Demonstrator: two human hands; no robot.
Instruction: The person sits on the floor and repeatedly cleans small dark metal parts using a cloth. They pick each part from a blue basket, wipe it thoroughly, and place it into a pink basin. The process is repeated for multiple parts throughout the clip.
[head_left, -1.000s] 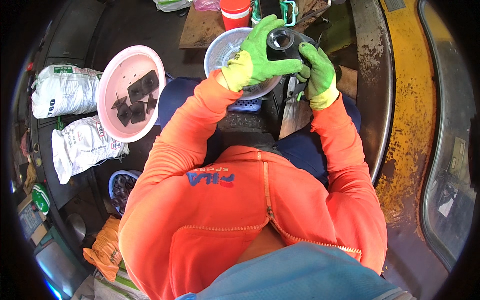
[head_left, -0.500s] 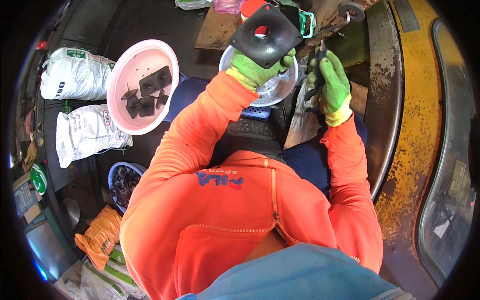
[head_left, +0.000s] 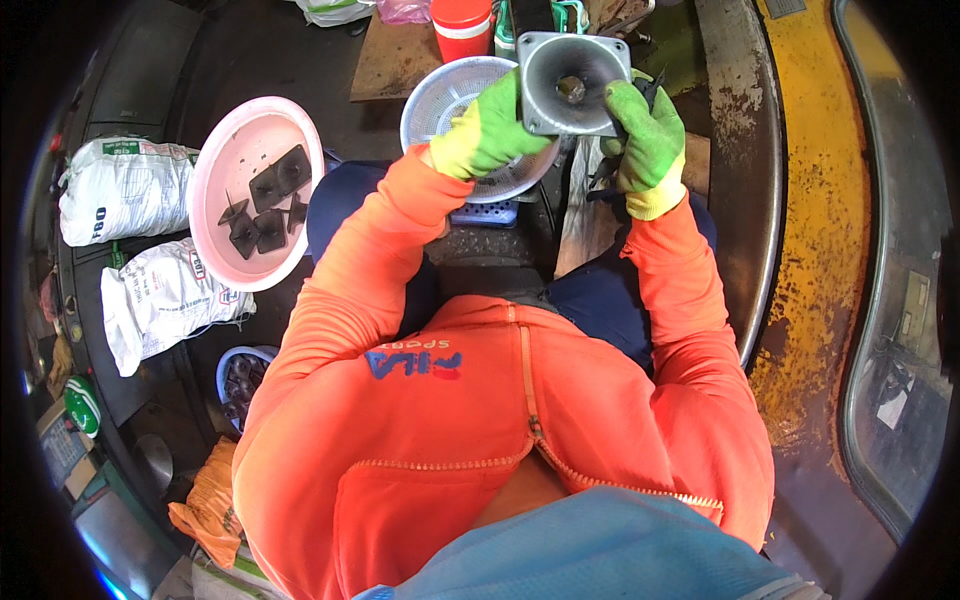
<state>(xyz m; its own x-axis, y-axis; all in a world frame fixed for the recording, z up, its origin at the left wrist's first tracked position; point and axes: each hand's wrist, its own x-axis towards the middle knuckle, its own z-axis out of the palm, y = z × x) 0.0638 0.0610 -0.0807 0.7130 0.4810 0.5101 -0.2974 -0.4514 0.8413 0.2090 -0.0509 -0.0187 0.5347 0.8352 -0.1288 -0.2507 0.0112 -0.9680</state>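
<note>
A square-flanged black plastic horn [head_left: 545, 95] with a round hole in its middle is held up in front of me, its wide mouth toward me. My left hand [head_left: 497, 128], in a green and yellow glove, grips its left side with the fingers partly hidden behind it. My right hand [head_left: 645, 140], gloved alike, presses its thumb on the horn's right edge. A slim dark tool [head_left: 655, 88] shows among the right fingers; its kind is unclear. Under the horn stands a pale perforated basin [head_left: 425, 105].
To the left, a pink basin [head_left: 215, 235] holds several similar black horns. White sacks [head_left: 125, 200] lie beyond it. A blue-rimmed basket [head_left: 224, 372] of dark parts stands lower left. A red and white container [head_left: 462, 30] is at the far side. A rusty yellow metal panel [head_left: 815, 300] borders the right.
The horn has turned from its dark side to its greyish open mouth and shifted right. My right hand has come in from apart to touch its edge. The whole view has shifted slightly.
</note>
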